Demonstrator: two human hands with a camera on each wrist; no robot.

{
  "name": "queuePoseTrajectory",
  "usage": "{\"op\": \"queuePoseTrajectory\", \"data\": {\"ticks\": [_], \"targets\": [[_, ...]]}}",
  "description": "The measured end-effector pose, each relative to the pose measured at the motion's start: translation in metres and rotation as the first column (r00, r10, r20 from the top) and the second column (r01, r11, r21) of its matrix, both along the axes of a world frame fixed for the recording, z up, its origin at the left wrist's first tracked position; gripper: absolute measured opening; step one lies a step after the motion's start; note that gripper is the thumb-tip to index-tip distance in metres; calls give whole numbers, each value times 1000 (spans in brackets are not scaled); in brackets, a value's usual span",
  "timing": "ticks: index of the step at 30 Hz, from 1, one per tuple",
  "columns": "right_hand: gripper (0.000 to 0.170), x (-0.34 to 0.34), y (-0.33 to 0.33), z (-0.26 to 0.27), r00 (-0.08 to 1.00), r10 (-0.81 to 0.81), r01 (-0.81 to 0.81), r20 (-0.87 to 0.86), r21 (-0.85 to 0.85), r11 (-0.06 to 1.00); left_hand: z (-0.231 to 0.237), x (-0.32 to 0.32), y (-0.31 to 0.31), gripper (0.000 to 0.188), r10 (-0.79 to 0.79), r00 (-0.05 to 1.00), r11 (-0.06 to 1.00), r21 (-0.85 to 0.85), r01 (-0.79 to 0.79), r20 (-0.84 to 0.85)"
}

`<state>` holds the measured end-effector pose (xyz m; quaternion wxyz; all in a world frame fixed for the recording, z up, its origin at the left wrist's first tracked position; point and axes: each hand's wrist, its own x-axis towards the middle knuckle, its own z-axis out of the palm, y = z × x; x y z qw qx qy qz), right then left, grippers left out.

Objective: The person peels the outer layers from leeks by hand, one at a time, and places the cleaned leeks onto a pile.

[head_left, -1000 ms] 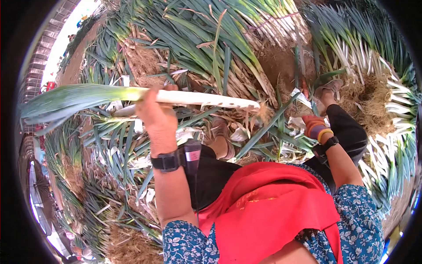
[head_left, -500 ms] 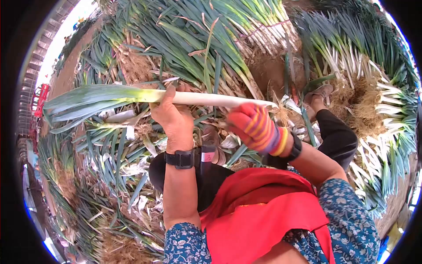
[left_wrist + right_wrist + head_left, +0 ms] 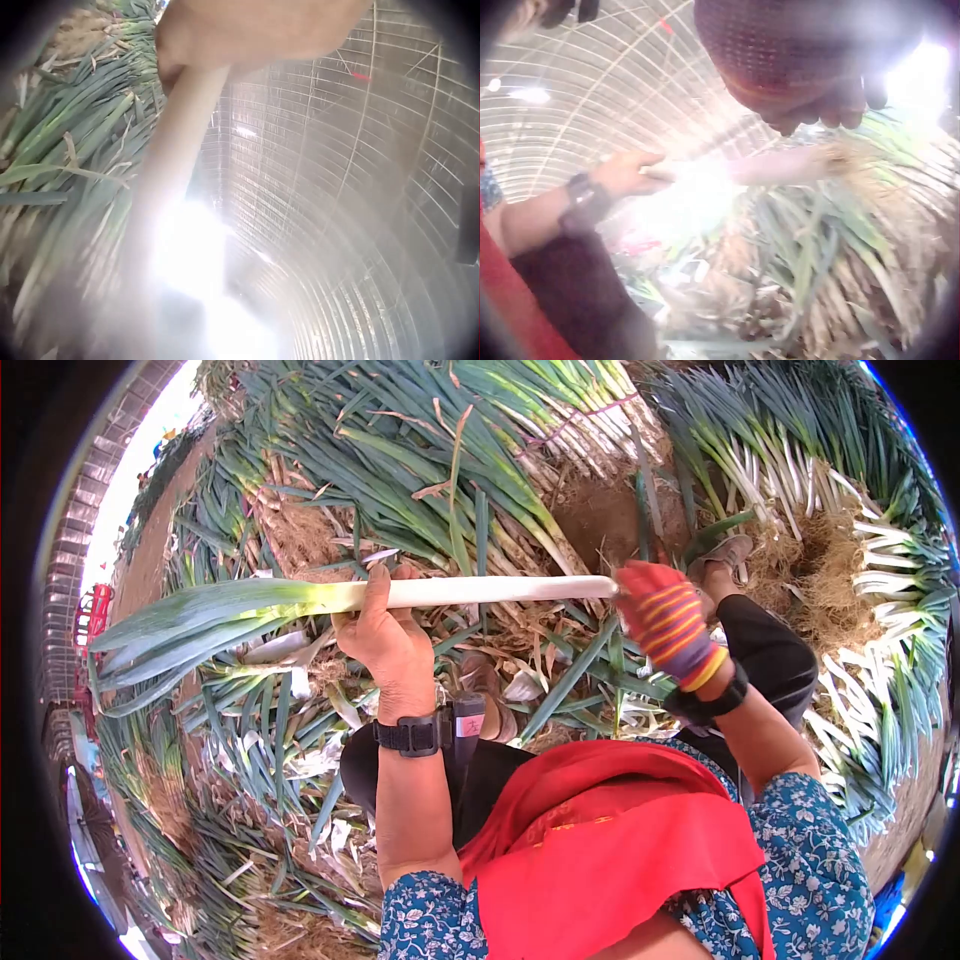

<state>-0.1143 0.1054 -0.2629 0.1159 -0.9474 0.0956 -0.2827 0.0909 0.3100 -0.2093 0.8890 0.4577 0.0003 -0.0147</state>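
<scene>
A long green onion point(image 3: 500, 589) with a thick white shaft and green leaves lies nearly level across the front of the person. The bare left hand point(image 3: 388, 645) grips it where white turns to green, thumb over the shaft. The right hand point(image 3: 660, 615), in a red, yellow and purple striped knit glove, is at the root end, covering the roots in the head view. In the right wrist view the gloved hand point(image 3: 810, 67) has curled fingers just above the shaft, with a gap beside the pale roots point(image 3: 847, 159); no object shows in its fingers.
Green onion bundles point(image 3: 400, 470) lie ahead, one tied. To the right is a row of white-stemmed onions point(image 3: 900, 575) with bushy roots. Peeled skins and loose leaves point(image 3: 260, 730) litter the ground around the person's shoes point(image 3: 722, 555).
The right hand rose from near the right knee to the onion's shaft, then slid right to its root end. The shaft looks whiter and cleaner. The left hand kept its grip.
</scene>
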Motion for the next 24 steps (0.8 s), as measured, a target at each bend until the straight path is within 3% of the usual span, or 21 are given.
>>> {"op": "queuePoseTrajectory", "data": {"ticks": [2, 6, 7, 9, 12, 18, 20, 22, 24], "targets": [[41, 23, 28, 23, 992, 123, -117, 20, -203, 972, 4, -7, -10, 36, 53, 999, 998, 22, -53, -7], [41, 46, 36, 17, 993, 95, -71, 69, -291, 954, -5, -7, -12, 35, -1, 999, 999, 48, 3, -46], [41, 48, 34, 13, 996, 85, -77, 10, -326, 942, -7, -7, -11, 35, 4, 999, 999, 52, -2, -50], [38, 48, 32, 7, 991, 81, -117, -111, -378, 918, -7, -7, -12, 32, -21, 978, 997, 67, 35, -209], [35, 44, 30, 8, 976, 105, -175, -190, -408, 896, -8, -9, -11, 31, -103, 957, 992, 39, 118, -270], [20, 41, 25, -2, 979, 145, -175, -145, -220, 960, -8, -15, -11, 21, -109, 952, 993, 17, 119, -284], [14, 43, 14, -13, 985, 102, -127, -139, -182, 975, -10, -14, -8, 20, -158, 957, 987, -7, 161, -244], [12, 38, 0, -18, 979, 66, -81, -191, -72, 994, -11, -14, -6, 21, -303, 945, 951, -96, 293, -126], [10, 31, -16, -36, 958, -137, 143, -250, 7, 990, -9, -13, -7, 21, -337, 937, 940, -97, 328, -95]]}}
